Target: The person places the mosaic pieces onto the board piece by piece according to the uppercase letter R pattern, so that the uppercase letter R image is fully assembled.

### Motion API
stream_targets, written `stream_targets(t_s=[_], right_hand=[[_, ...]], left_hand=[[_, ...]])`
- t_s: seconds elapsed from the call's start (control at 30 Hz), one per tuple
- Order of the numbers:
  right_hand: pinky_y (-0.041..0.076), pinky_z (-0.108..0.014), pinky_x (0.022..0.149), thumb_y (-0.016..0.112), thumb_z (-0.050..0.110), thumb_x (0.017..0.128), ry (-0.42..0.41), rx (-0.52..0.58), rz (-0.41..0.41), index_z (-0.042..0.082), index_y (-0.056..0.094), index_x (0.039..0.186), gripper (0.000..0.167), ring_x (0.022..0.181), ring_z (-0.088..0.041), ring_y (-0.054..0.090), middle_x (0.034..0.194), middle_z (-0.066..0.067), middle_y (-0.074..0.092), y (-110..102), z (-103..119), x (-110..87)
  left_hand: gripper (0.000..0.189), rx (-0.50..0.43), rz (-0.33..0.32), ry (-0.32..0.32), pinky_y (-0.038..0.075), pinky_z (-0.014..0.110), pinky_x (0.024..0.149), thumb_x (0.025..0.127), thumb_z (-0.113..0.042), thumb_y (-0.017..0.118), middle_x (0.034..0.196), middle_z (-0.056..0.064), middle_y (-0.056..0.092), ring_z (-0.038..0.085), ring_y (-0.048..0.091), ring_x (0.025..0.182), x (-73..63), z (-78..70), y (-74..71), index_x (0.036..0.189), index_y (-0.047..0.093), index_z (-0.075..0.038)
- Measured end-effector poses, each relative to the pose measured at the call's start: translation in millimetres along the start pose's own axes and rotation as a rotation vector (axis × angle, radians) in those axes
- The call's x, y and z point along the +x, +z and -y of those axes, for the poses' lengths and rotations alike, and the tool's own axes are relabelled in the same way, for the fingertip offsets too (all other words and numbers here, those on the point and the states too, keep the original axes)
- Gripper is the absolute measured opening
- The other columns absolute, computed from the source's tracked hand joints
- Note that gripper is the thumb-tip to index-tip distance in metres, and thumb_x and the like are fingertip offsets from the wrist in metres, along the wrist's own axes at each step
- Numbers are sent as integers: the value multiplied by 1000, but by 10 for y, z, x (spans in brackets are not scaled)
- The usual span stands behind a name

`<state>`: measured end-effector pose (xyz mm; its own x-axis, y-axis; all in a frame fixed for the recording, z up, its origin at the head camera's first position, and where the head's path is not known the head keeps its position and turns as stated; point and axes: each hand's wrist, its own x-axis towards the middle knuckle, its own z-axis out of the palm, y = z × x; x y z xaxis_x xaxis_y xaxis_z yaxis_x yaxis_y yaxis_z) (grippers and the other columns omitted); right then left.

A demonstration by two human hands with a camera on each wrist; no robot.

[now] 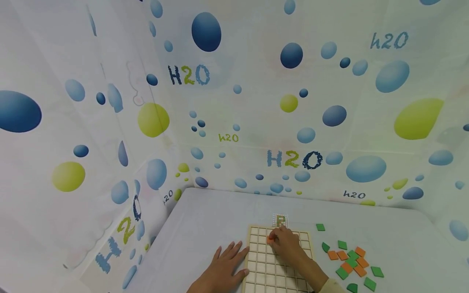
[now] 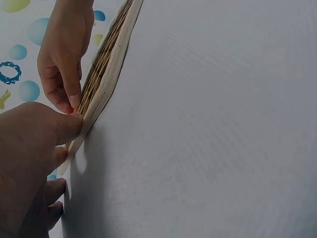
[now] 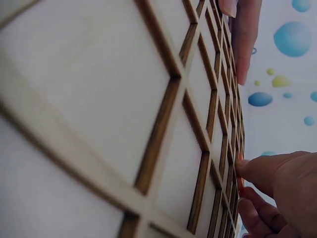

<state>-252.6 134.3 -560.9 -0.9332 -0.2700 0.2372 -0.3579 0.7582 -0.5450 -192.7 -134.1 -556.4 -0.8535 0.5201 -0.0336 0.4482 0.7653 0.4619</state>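
Note:
A wooden grid board (image 1: 259, 268) lies on the table with pale square cells between raised strips. Over its upper part, my right hand (image 1: 287, 244) pinches an orange tile (image 1: 269, 239) between thumb and fingertips, right at a cell. In the right wrist view, only a sliver of that orange tile (image 3: 240, 161) shows past the strips. My left hand (image 1: 227, 266) rests at the board's left side with fingers spread, fingertips and thumb against its edge. The left wrist view shows the left thumb (image 2: 67, 128) along the board's wooden rim (image 2: 106, 89).
A small card (image 1: 280, 219) with a green and orange pattern on a grid lies just behind the board. To the right are loose tiles: several orange squares (image 1: 360, 270), several green squares (image 1: 342, 245) and green rounded pieces (image 1: 352, 287). White printed sheets (image 1: 249, 114) rise behind the table.

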Motion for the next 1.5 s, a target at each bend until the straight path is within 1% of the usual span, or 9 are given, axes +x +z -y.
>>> stream_targets(t_s=[0.3, 0.53, 0.7, 0.8, 0.9, 1.1, 1.27, 1.37, 1.5], right_hand=[[51, -40, 75, 83, 9, 90, -62, -1, 11, 13, 74, 98, 13, 91, -17, 57, 101, 0, 65, -66, -2, -40], [51, -41, 76, 82, 9, 91, -80, -1, 38, 13, 77, 101, 12, 94, -19, 58, 107, -2, 67, -109, -45, -41], [49, -36, 73, 78, 10, 95, -106, 28, 53, 13, 78, 105, 11, 91, -19, 57, 107, -1, 65, -199, -121, -72], [50, -36, 75, 77, 8, 96, -37, 77, 52, 12, 75, 110, 14, 93, -20, 59, 108, -3, 64, -298, -217, -83], [54, -44, 79, 77, 9, 95, 73, 58, 5, 8, 72, 116, 22, 97, -25, 62, 111, -9, 64, -404, -364, -71], [52, -60, 86, 76, 16, 96, 280, -77, -106, -3, 62, 127, 38, 109, -44, 61, 122, -29, 58, -677, -672, -54], [45, -68, 86, 76, 26, 96, 445, -147, -107, -11, 55, 121, 50, 107, -52, 57, 118, -36, 56, -911, -859, -60], [44, -67, 84, 75, 28, 96, 493, -178, -80, -11, 56, 113, 46, 100, -50, 58, 108, -32, 58, -955, -960, -48], [47, -67, 84, 71, 19, 99, 469, -161, -49, -8, 61, 112, 32, 101, -48, 60, 107, -30, 60, -929, -1053, -23]], left_hand=[[64, 9, -1, -6, 22, 77, 117, 108, -57, 48, 171, 8, 36, 41, 32, 157, 18, -7, 19, 165, 40, -27], [65, -3, 3, -6, 22, 77, 117, 108, -58, 48, 171, 8, 36, 41, 31, 158, 26, 0, 23, 165, 39, -28], [65, -12, 5, -4, 21, 78, 117, 108, -58, 48, 171, 8, 35, 42, 31, 157, 40, 8, 27, 165, 39, -28], [65, -32, 0, 13, 20, 79, 116, 108, -57, 48, 171, 11, 35, 44, 30, 157, 51, 32, 28, 165, 39, -26], [65, -49, -4, 26, 20, 81, 115, 109, -56, 47, 171, 13, 35, 46, 30, 157, 50, 48, 24, 165, 38, -26], [65, -52, -2, 17, 19, 80, 116, 109, -55, 49, 171, 13, 35, 46, 30, 157, 39, 45, 14, 165, 39, -24], [65, -45, 8, 9, 19, 79, 117, 108, -56, 50, 171, 11, 35, 44, 30, 157, 47, 36, 20, 165, 39, -25], [65, -46, 12, 15, 19, 80, 116, 109, -55, 49, 171, 12, 34, 45, 30, 157, 58, 53, 33, 165, 39, -25], [65, -43, 7, 23, 20, 80, 115, 109, -56, 48, 171, 12, 35, 45, 31, 157, 57, 66, 35, 165, 39, -25]])
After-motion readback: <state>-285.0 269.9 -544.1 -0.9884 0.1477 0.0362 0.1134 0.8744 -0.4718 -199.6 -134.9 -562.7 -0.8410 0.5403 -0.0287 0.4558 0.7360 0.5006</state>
